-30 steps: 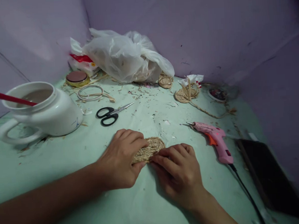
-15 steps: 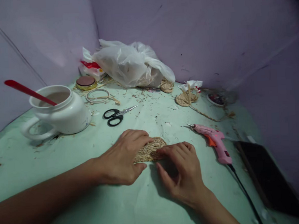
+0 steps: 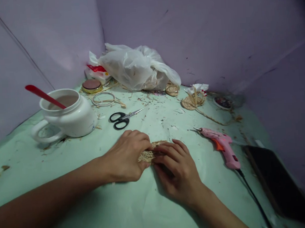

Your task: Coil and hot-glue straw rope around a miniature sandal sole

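Straw pad (image 3: 146, 156) lies flat mid-worktop (image 3: 122, 212), nearer the front edge, long axis approx. left-right, far end tilting away to the right. Left hand (image 3: 125, 158) covers its left end, fingers together on top, thumb at the near rim, pinching it. Right hand (image 3: 178, 172) lies on the right end, fingers pressed together; thumb hidden, can't tell the grip. Both hands touch the pad. Glue gun (image 3: 223, 145) lies apart, toward the right edge.

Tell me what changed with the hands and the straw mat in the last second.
The right hand slid forward, its fingers now covering most of the straw mat instead of its near edge. The left hand stayed clamped on the mat's left side. Glue gun, scissors and mug lie where they were.
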`<state>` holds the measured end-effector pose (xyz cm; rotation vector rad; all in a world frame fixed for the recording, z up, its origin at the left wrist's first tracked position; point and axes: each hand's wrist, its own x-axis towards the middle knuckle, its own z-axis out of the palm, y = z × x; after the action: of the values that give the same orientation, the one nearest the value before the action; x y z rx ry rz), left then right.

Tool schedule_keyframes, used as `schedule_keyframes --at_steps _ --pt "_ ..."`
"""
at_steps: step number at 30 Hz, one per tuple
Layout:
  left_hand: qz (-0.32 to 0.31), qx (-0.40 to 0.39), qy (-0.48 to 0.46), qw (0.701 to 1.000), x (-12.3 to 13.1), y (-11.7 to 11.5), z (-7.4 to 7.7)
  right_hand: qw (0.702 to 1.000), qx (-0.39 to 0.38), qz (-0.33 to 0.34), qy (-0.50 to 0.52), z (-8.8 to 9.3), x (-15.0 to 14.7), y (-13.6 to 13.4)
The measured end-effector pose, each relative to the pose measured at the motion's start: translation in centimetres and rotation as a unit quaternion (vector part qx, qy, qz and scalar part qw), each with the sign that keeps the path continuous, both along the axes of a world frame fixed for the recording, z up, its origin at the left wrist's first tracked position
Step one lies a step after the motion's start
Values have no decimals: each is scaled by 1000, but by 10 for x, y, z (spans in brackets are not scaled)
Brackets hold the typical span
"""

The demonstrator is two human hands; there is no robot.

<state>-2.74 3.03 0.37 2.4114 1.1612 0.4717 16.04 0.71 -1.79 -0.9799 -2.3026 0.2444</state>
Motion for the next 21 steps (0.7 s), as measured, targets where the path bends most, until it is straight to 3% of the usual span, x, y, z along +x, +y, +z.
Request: schedule_keyframes --at_steps 7,11,21 --pt "-37 36 4 999 3 1 -3 992 -107 53 -35 16 -2 18" --pt "-22 61 -2 998 6 1 -9 989 -141 35 -22 17 -7 18" --pt "-21 129 2 991 12 0 -16 994 -107 15 15 7 -11 11"
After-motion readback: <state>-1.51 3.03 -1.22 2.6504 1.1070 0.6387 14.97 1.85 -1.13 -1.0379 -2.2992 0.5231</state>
